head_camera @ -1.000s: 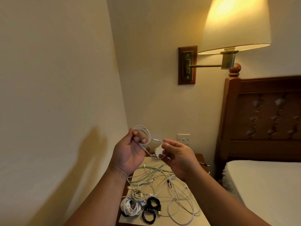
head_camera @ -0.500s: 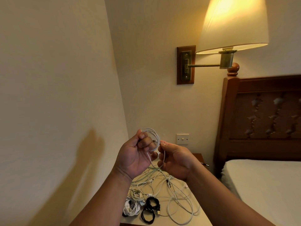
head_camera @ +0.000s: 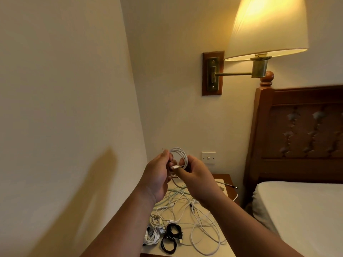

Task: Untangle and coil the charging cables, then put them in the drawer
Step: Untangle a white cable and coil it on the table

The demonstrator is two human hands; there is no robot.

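Up close, a white cable coil (head_camera: 181, 154) is pinched between the curled fingers (head_camera: 165, 155) of the left hand (head_camera: 157, 176) and those of the right hand (head_camera: 199, 179); its loops stand above both hands. Below them, loose white cables (head_camera: 185, 206) are spread on the bedside table (head_camera: 225, 182), with 2 coiled cables, 1 white (head_camera: 153, 237) and 1 black (head_camera: 171, 236), at its front edge.

2 bare forearms (head_camera: 118, 225), a bare left hand (head_camera: 156, 178) and a bare right hand (head_camera: 199, 179).
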